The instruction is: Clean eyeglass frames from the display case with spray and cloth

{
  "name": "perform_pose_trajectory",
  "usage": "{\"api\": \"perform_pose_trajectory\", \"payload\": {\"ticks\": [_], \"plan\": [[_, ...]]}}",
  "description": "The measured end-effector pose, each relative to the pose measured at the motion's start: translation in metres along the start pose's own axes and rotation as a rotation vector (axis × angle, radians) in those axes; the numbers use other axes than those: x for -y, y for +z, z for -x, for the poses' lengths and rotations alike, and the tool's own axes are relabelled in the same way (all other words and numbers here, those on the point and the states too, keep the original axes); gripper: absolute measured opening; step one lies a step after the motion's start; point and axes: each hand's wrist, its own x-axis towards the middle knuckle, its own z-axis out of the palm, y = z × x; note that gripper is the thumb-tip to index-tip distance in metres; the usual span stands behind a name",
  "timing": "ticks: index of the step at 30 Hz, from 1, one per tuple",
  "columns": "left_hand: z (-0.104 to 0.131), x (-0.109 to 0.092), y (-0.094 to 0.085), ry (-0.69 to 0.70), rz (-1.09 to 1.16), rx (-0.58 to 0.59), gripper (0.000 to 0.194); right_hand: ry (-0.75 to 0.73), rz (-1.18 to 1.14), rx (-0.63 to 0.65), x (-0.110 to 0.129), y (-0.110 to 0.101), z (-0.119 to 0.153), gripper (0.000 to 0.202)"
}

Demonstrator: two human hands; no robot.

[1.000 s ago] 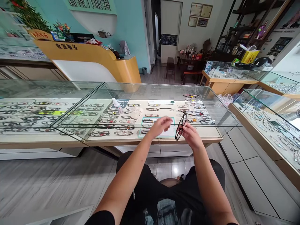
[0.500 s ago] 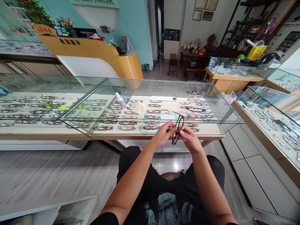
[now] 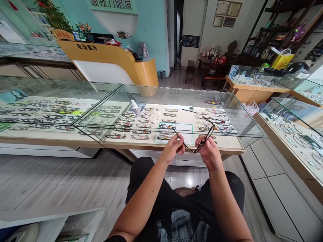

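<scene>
Black-framed eyeglasses (image 3: 208,133) are held between my two hands, above the front edge of a glass display case (image 3: 174,147). My right hand (image 3: 210,152) pinches the frame near its middle. A temple arm, unfolded, passes through the fingers of my left hand (image 3: 173,149), which are closed on it. The other temple reaches up and away over the glass. On the case top stand a white spray bottle (image 3: 136,108) and a crumpled pale cloth (image 3: 153,116).
Rows of eyeglasses (image 3: 141,131) lie inside the case. More glass cases stand at the left and at the right (image 3: 297,134). A wooden counter (image 3: 108,55) is beyond the case. A white open shelf (image 3: 83,220) sits low at the left.
The eyeglasses have turned, and both temples now spread apart. My left hand has moved from the frame to a temple. The view has shifted slightly.
</scene>
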Motion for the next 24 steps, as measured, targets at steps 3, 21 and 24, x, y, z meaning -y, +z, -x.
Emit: {"api": "perform_pose_trajectory", "payload": {"ticks": [3,21,24], "plan": [[0.0,-0.004,-0.007,-0.079,-0.068,0.054,0.047,0.004,0.033,0.015,0.001,0.006,0.002,0.026],[-0.105,-0.121,-0.197,0.545,-0.798,-1.141,0.05,0.036,-0.063,-0.037,0.025,0.004,0.027,0.03],[-0.119,-0.119,-0.216,0.381,-0.792,-1.015,0.049,0.04,-0.067,-0.037,0.025,0.004,0.027,0.031]]}}
